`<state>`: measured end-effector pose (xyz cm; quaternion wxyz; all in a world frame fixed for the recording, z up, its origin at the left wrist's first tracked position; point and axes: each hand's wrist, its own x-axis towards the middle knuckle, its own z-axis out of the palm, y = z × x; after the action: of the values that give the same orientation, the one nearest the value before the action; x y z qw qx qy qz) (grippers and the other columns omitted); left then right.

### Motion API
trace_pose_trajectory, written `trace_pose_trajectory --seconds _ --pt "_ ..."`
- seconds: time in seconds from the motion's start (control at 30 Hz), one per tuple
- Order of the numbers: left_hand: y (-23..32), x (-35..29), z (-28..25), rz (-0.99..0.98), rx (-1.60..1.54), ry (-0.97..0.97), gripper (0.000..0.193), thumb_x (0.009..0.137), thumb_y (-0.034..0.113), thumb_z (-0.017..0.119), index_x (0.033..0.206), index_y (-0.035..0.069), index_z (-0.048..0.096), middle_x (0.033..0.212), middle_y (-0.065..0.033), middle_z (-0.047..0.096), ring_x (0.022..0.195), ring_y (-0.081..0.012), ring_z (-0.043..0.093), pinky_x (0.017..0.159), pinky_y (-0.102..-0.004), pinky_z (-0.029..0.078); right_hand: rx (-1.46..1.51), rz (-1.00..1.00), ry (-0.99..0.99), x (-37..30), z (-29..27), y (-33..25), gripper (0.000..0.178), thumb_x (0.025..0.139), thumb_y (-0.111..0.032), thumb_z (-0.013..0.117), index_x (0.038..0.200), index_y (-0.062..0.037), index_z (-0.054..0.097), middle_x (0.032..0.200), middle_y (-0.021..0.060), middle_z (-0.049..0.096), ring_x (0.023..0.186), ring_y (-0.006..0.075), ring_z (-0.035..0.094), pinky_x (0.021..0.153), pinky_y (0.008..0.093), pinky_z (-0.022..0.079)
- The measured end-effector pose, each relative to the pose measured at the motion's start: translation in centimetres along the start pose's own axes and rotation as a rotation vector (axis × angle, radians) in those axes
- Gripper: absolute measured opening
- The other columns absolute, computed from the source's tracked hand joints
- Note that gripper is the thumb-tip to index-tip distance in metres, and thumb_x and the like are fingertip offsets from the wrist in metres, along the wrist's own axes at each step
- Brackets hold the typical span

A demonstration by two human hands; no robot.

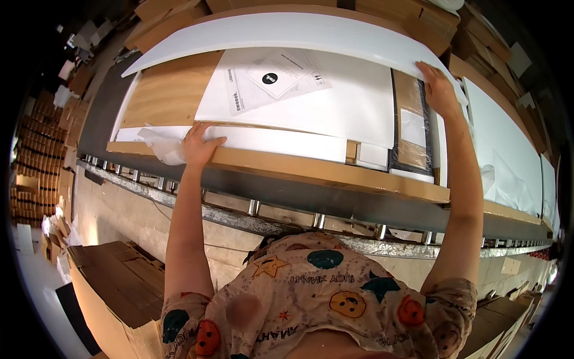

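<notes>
A long, shallow cardboard box (287,164) lies uncovered across the conveyor, holding flat furniture parts. My left hand (200,145) rests on the white strip (281,142) along the near side, fingertips at its far edge and thumb held apart. Beside it is a crumpled piece of white foam wrap (162,145). At the far right, my right hand (439,90) has its fingers bent over the near edge of a long white panel (287,33), tilted along the box's far side. Between them lies a wide white board (353,102), with a clear bag of printed papers (278,78) on top.
A wooden panel (170,90) fills the box's left part; a brown wrapped packet (411,128) sits at its right. Another box with a white panel (499,143) stands farther right. Metal rollers (254,207) line the conveyor's near side. Cardboard cartons (119,281) stand at lower left.
</notes>
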<state>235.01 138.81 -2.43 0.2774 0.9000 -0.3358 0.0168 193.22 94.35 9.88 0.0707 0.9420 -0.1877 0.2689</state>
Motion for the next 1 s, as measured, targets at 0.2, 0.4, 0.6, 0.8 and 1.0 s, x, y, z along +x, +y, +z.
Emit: trace_pose_trajectory --seconds 0.2,0.4,0.6,0.8,1.0 --pt "1.1 0.4 0.2 0.002 -0.007 -0.017 0.061 0.060 0.043 0.081 0.113 0.014 0.069 0.132 -0.0138 0.055 0.126 -0.0302 0.047 0.106 -0.0432 0.033 -0.070 0.032 0.009 3.0 -5.6 -0.6 0.044 0.084 0.006 0.049 0.125 -0.0105 0.056 0.114 0.0197 0.062 0.105 0.0365 0.059 0.089 0.0406 0.048" --pt "0.1 0.0 0.2 0.082 -0.022 0.034 0.058 0.060 0.042 0.082 0.109 0.013 0.070 0.126 -0.0158 0.059 0.119 -0.0310 0.053 0.101 -0.0399 0.041 -0.124 0.058 -0.014 4.7 -7.0 -3.3 0.048 0.084 0.005 0.049 0.129 -0.0117 0.053 0.111 0.0210 0.062 0.099 0.0393 0.059 0.086 0.0441 0.048" --pt "0.7 0.4 0.9 0.126 0.070 0.054 0.058 0.063 0.053 0.075 0.109 0.018 0.070 0.127 -0.0080 0.058 0.123 -0.0246 0.049 0.105 -0.0426 0.031 -0.087 0.067 -0.018 3.1 -8.4 -4.9 0.046 0.086 0.004 0.046 0.129 -0.0113 0.053 0.122 0.0191 0.059 0.110 0.0383 0.056 0.094 0.0432 0.045" --pt "1.1 -0.8 -0.8 0.007 0.080 -0.020 0.056 0.065 0.050 0.076 0.111 0.019 0.070 0.135 -0.0093 0.053 0.130 -0.0253 0.042 0.110 -0.0412 0.027 -0.085 0.107 0.004 2.2 -7.6 -6.8 0.046 0.087 0.006 0.051 0.129 -0.0122 0.054 0.121 0.0175 0.060 0.109 0.0346 0.059 0.091 0.0410 0.048" --pt "1.2 -0.7 0.0 0.022 0.078 -0.003 0.054 0.066 0.051 0.074 0.109 0.019 0.071 0.134 -0.0068 0.053 0.128 -0.0256 0.042 0.109 -0.0421 0.027 0.024 0.156 0.029 -1.6 -8.2 -7.5 0.042 0.088 0.002 0.053 0.128 -0.0112 0.056 0.114 0.0187 0.063 0.098 0.0309 0.065 0.081 0.0366 0.051"
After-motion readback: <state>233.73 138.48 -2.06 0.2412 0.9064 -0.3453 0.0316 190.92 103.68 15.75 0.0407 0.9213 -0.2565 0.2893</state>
